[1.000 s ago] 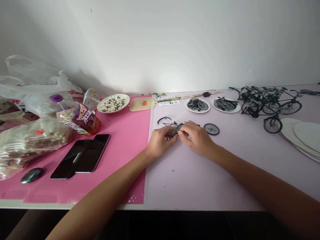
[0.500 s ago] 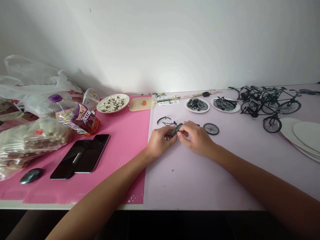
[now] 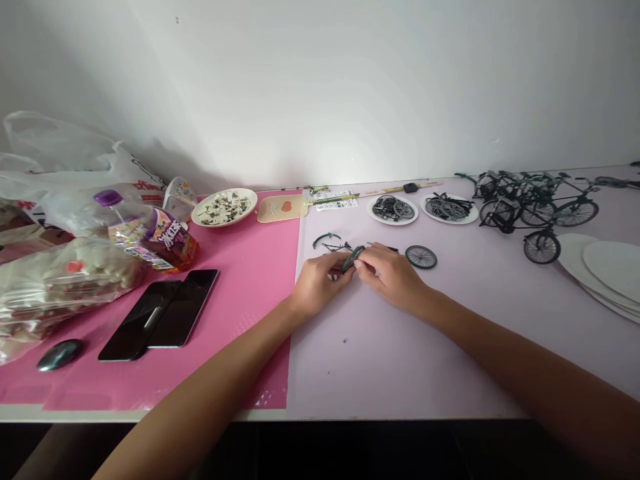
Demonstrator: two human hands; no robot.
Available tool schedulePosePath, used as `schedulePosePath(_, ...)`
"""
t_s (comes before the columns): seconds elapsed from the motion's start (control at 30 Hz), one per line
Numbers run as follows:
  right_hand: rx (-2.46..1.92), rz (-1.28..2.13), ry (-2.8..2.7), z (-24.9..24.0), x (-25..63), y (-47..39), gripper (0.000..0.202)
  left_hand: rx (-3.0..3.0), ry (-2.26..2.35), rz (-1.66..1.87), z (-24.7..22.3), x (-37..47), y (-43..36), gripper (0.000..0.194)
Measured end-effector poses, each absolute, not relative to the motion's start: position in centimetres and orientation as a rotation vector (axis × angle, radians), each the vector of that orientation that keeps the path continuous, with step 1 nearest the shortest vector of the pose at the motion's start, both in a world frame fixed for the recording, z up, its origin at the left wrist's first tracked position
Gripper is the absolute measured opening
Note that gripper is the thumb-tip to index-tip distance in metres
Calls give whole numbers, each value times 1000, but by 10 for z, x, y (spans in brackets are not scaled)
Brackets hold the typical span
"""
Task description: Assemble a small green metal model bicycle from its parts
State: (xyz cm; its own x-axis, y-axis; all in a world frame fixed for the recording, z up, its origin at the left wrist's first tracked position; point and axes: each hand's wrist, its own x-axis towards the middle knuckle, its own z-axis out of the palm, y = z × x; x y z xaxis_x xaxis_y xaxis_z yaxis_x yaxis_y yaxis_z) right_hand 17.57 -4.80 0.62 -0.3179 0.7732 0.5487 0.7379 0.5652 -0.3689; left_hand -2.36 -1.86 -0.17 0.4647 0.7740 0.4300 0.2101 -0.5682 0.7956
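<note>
My left hand [image 3: 320,283] is closed, pinching a small dark green toy bicycle part [image 3: 353,259] between thumb and fingers. The part is narrow and curved, like a wheel with a mudguard seen nearly edge-on. My right hand [image 3: 393,275] meets it from the other side, its fingertips closed on the same piece; they hide some of it. Just beyond the left hand lie a green curved mudguard [image 3: 327,237] and a thin dark frame piece [image 3: 339,248]. Right of my right hand, a loose spoked wheel [image 3: 421,257] rests flat on the pale tabletop [image 3: 400,367].
Two small plates of bicycle parts [image 3: 393,209] [image 3: 449,209] stand behind. Several assembled toy bicycles [image 3: 540,207] and stacked white plates [image 3: 615,270] are at right. On the left are phones [image 3: 183,310], a mouse [image 3: 60,355], a drink bottle [image 3: 153,233] and bags [image 3: 65,280].
The view has shifted very slightly. Both hands stay in place on the green part, with only a small change in its tilt and in the fingers.
</note>
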Motion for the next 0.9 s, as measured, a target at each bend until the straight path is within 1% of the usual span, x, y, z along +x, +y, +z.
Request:
schedulePosePath(0.17,-1212,98,-2080,6,175,-49,28,2031,804,1092,0,-23,-20,27)
schedulePosePath(0.3,-1201,109,-2053,7,174,-51,18,2048,796,1088,1,-22,-21,25)
schedulePosePath(0.37,-1195,86,-2053,7,174,-50,16,2059,803,1081,1,-22,-22,24)
schedulePosePath(0.5,-1185,13,-2089,7,175,-49,23,2066,795,1090,1,-23,-21,24)
schedulePosePath(0.67,-1198,-31,-2106,8,176,-48,30,2141,839,1072,1,-24,-20,20)
schedulePosePath(0.9,-1195,348,-2013,9,173,-52,35,2383,912,1152,0,-25,-22,24)
